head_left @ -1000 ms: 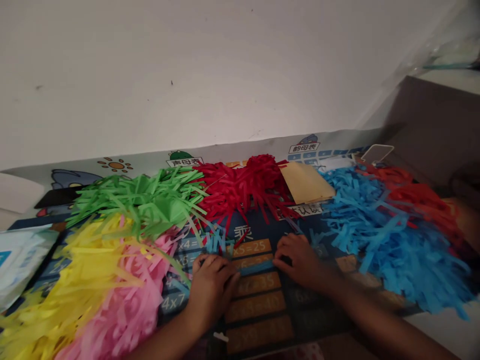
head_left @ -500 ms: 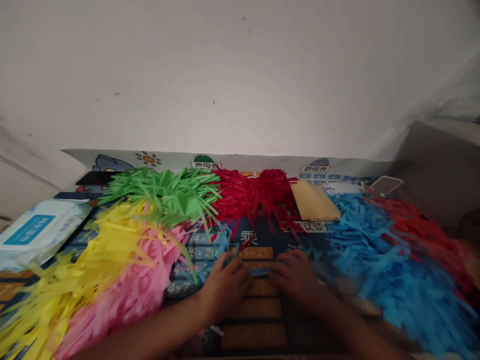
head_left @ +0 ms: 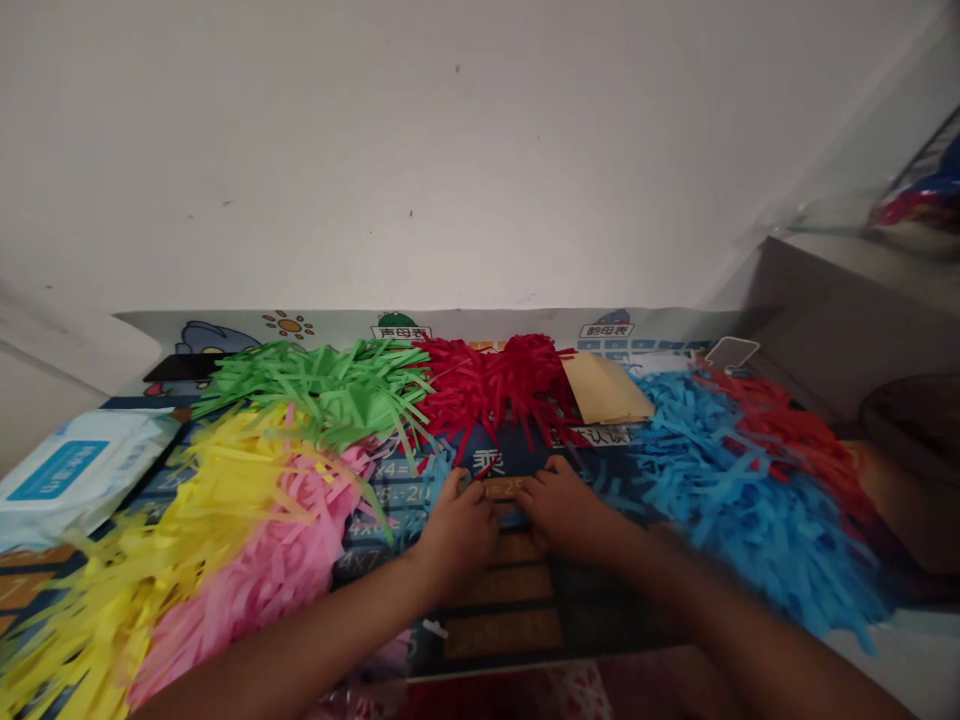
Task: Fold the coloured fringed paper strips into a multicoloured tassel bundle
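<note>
My left hand [head_left: 459,530] and my right hand [head_left: 566,510] face each other over the printed mat [head_left: 502,635], fingers curled. Between them runs a short piece of blue paper strip [head_left: 513,518], its ends hidden by the fingers, so both hands appear closed on it. More light blue strips [head_left: 437,478] stick out beyond my left hand. Red fringed paper [head_left: 499,385] lies just behind the hands. Blue fringed paper [head_left: 742,500] is right of my right hand, and pink fringed paper [head_left: 277,540] is left of my left hand.
Yellow fringe [head_left: 172,530] and a wipes packet [head_left: 82,475] are at the left. Green fringe [head_left: 322,385] lies at the back, with a dark flat object [head_left: 182,367] beside it. Tan paper [head_left: 607,388] and orange-red fringe [head_left: 795,430] are at the right. A wall stands behind.
The view has shifted, showing more of the right side and front edge. My hands have moved slightly closer together, still around the blue strip.
</note>
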`<state>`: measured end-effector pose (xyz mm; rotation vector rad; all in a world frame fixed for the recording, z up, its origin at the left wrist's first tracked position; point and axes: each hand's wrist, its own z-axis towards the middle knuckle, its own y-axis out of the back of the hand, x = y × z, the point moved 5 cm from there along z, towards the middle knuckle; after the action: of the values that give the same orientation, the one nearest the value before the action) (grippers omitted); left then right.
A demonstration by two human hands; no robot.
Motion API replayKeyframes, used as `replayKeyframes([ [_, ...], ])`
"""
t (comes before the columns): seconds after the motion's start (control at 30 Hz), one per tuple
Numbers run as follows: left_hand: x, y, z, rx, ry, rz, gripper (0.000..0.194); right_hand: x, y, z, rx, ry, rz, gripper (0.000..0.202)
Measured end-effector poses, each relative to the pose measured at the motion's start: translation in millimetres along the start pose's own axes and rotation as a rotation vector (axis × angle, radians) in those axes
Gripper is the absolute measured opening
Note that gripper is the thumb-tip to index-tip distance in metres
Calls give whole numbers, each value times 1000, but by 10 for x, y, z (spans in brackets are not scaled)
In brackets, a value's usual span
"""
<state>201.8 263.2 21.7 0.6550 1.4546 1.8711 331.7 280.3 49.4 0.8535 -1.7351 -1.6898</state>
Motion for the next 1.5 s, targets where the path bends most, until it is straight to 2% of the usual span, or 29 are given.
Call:
replayKeyframes([
  [0.17,-66,147,48,27,120,78,8,49,24,54,-110,-48,10,18],
  [0.27,-52,173,32,17,174,67,7,106,-30,36,-178,-54,22,17],
  [0.47,-7,132,-17,-4,155,38,6,236,-189,20,-355,8,42,11],
  [0.57,-20,101,-145,-26,118,30,5,228,-238,-116,-411,14,50,9],
  [0.63,-17,85,-259,-54,126,16,3,158,-271,-253,-419,-42,90,8],
  [0.73,32,63,-382,-83,185,-67,10,-4,-297,-445,-455,-156,205,10],
  [0.83,116,68,-398,-100,271,-208,9,-154,-335,-509,-412,-266,364,13],
  [0.97,177,130,-318,-100,377,-314,6,-237,-342,-437,-303,-393,490,13],
  [1.1,152,151,-227,-7,456,-194,8,-217,-280,-344,-184,-474,441,8],
  [1.17,92,154,-193,7,385,-95,3,-176,-222,-329,-194,-423,377,3],
  [1.27,-64,140,-171,-38,122,-17,12,-49,-149,-335,-288,-159,268,9],
  [1.33,-133,85,-164,-29,-4,-9,14,19,-174,-331,-304,-21,168,10],
  [1.4,-131,-3,-128,12,-21,-6,11,45,-241,-284,-278,18,90,12],
  [1.5,-80,-85,-31,33,17,-4,5,50,-269,-202,-278,-39,117,16],
])
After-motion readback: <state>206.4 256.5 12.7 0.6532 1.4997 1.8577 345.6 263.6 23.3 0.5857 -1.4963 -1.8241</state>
